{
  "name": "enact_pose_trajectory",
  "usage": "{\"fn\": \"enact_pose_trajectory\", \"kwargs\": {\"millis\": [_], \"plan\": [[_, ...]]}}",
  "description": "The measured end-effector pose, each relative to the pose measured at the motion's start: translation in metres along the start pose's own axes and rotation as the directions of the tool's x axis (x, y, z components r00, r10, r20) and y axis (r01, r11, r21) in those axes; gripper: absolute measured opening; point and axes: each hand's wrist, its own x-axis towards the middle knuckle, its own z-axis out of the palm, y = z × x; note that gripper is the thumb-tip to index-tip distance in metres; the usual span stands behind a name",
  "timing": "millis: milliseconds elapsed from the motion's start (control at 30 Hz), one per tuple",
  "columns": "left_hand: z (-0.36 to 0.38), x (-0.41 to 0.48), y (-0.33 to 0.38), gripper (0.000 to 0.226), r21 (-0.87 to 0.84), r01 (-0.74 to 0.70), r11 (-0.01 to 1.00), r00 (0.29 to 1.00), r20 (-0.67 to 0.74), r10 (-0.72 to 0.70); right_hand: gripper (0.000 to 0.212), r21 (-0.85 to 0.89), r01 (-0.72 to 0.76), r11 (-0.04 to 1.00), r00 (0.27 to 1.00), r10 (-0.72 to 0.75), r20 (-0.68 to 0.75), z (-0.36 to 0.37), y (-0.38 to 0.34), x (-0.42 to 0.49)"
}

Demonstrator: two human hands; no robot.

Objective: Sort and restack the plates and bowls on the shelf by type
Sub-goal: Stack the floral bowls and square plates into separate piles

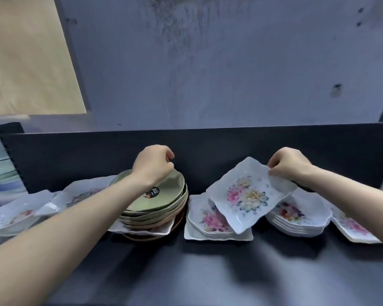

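While the only label in view is a round black sticker on the top green plate, its print is too blurred to read. No other writing is visible.

My left hand is on that plate's far rim, fingers curled over it and thumb against the edge, so it's pinching the rim. The plate tops the round stack: green ones above, tan ones below, something dark brown at the bottom. A white square plate is sandwiched low in that stack, its corner sticking out at front left.

My right hand is pinching the far right edge of a floral dish, thumb and fingers closed on it. The dish is tilted, its far end raised. Its near corner sits over the middle pile, which is a floral dish on a white square one; I can't tell whether they touch.

The bowl stack, floral and white, sits under my right wrist, just right of the held dish. One more floral dish lies beyond it, under my forearm.

Left of the round stack are two floral dishes, overlapping and partly hidden by my left arm.

Everything rests on a black shelf with a black back panel. Both hands are close to the panel.
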Motion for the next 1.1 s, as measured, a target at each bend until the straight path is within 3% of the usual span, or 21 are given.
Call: {"fn": "enact_pose_trajectory", "kwargs": {"millis": [133,233,300,467,867,1100], "plan": [[0.049,-0.006,0.051,0.034,-0.08,-0.179,0.981,0.979,0.081,0.186,0.02,0.175,-0.193,0.965,0.976,0.208,-0.068,-0.028,0.043,-0.019],[0.089,-0.009,0.067,0.029,-0.027,-0.25,0.968,0.947,0.2,0.25,0.02,0.286,-0.263,0.921,0.946,0.305,-0.111,-0.042,0.083,-0.033],[0.11,-0.009,0.07,0.013,0.11,-0.291,0.95,0.924,0.289,0.25,0.017,0.325,-0.294,0.899,0.926,0.353,-0.138,-0.049,0.107,-0.04],[0.145,-0.002,0.066,0.027,0.311,-0.255,0.916,0.896,0.432,0.103,0.011,0.364,-0.325,0.873,0.902,0.401,-0.158,-0.064,0.154,-0.042],[0.167,0.007,0.067,0.019,0.494,-0.022,0.869,0.93,0.329,-0.163,0.017,0.279,-0.353,0.893,0.918,0.388,-0.08,-0.098,0.26,-0.011],[0.128,0.026,0.119,0.018,0.614,-0.031,0.788,0.972,0.203,-0.119,0.019,0.205,-0.369,0.906,0.927,0.374,0.015,-0.095,0.299,0.006]]}}
